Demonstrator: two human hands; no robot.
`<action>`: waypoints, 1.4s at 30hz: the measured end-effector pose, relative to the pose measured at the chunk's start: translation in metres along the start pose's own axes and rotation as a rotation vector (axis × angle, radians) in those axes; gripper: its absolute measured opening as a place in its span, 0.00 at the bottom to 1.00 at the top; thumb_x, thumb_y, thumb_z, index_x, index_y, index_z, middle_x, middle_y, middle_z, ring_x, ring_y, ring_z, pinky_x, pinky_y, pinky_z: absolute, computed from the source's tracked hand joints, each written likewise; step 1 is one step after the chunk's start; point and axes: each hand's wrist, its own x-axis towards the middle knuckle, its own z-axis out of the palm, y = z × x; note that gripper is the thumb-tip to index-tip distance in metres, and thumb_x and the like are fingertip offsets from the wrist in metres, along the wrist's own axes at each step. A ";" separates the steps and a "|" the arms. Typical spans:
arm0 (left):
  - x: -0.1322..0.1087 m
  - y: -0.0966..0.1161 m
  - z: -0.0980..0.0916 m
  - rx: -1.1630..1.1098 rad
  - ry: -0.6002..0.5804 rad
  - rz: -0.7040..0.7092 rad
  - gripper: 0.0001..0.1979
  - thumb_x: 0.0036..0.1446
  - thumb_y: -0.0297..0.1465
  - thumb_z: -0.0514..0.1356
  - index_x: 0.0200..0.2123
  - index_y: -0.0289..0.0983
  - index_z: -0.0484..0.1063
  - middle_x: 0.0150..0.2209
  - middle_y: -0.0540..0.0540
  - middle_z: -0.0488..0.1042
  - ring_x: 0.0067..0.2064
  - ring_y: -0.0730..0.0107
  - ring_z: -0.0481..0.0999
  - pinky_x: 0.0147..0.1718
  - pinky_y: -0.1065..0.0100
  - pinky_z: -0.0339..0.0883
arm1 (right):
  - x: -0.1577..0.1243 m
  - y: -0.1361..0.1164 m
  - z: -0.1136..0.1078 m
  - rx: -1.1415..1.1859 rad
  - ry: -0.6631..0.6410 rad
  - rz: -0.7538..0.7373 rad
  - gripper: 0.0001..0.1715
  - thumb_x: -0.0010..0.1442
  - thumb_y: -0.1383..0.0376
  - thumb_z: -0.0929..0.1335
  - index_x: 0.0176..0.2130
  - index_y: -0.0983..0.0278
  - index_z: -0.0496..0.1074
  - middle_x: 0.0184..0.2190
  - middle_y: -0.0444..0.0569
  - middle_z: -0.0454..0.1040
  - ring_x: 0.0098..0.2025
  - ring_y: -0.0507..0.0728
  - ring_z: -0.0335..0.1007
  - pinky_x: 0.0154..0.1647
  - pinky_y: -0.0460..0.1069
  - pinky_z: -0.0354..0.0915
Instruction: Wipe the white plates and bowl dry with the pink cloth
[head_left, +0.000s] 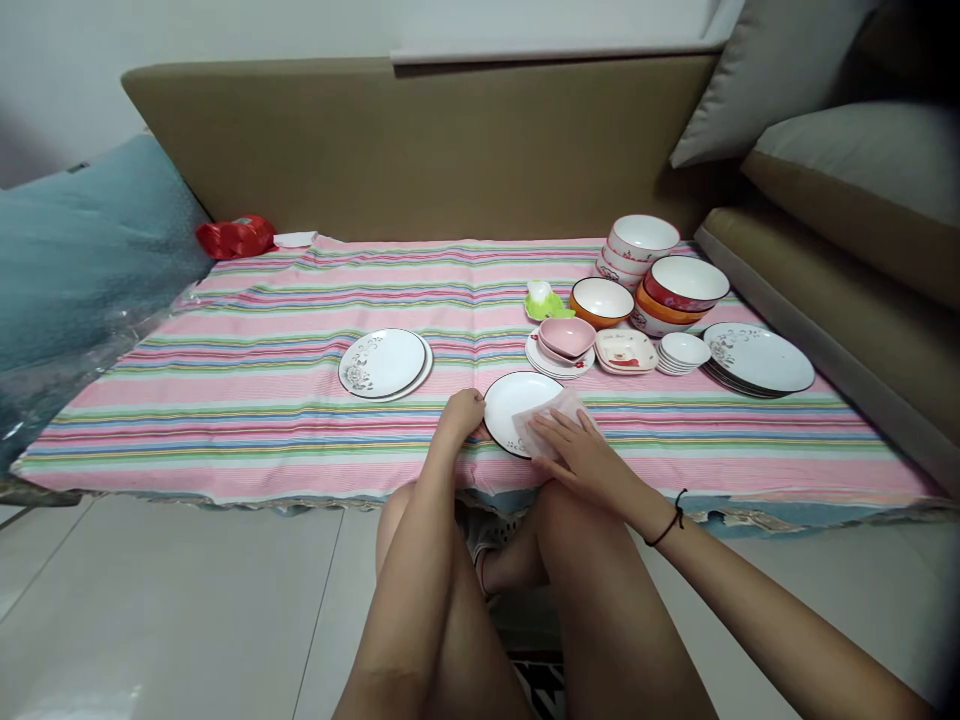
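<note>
White plate (511, 398): round, shallow, with a thin dark line along the rim and a small grey floral print near its lower left edge. It lies flat and face up, just below the centre of the frame. My left hand (461, 414) has its fingers curled against the plate's left rim.

Wipe (561, 407): a thin, white, slightly see-through sheet, creased. It is spread over the right half of the plate, and its upper right corner reaches past the rim. My right hand (581, 455) lies flat on it, fingers extended, pressing it to the plate's face.
</note>
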 end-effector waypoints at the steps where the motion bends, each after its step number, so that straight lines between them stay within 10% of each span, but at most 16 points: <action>1: 0.000 0.000 0.000 0.001 0.002 0.000 0.13 0.58 0.24 0.53 0.38 0.33 0.77 0.42 0.38 0.81 0.42 0.63 0.78 0.40 0.69 0.67 | -0.001 0.002 0.001 0.014 0.015 -0.009 0.32 0.70 0.53 0.60 0.67 0.63 0.60 0.67 0.56 0.61 0.69 0.67 0.53 0.68 0.69 0.49; 26: 0.000 0.000 0.001 0.014 -0.006 -0.012 0.13 0.58 0.24 0.52 0.40 0.33 0.77 0.42 0.38 0.81 0.40 0.63 0.79 0.39 0.68 0.68 | 0.009 0.002 0.004 0.015 0.155 -0.012 0.27 0.70 0.56 0.60 0.59 0.70 0.69 0.59 0.61 0.70 0.61 0.67 0.64 0.63 0.64 0.62; 35: 0.000 0.000 0.001 0.037 -0.002 -0.002 0.14 0.59 0.24 0.52 0.40 0.32 0.77 0.45 0.37 0.80 0.44 0.61 0.78 0.42 0.68 0.67 | 0.036 0.008 0.034 -0.004 0.107 -0.047 0.28 0.69 0.69 0.55 0.63 0.75 0.64 0.65 0.62 0.62 0.69 0.67 0.54 0.66 0.63 0.57; 42: -0.003 0.002 0.000 0.044 -0.001 0.004 0.14 0.59 0.25 0.51 0.41 0.33 0.76 0.45 0.37 0.80 0.45 0.61 0.78 0.42 0.68 0.67 | 0.033 -0.001 0.041 -0.113 0.088 0.020 0.29 0.72 0.62 0.56 0.68 0.60 0.58 0.71 0.50 0.52 0.72 0.73 0.42 0.67 0.70 0.50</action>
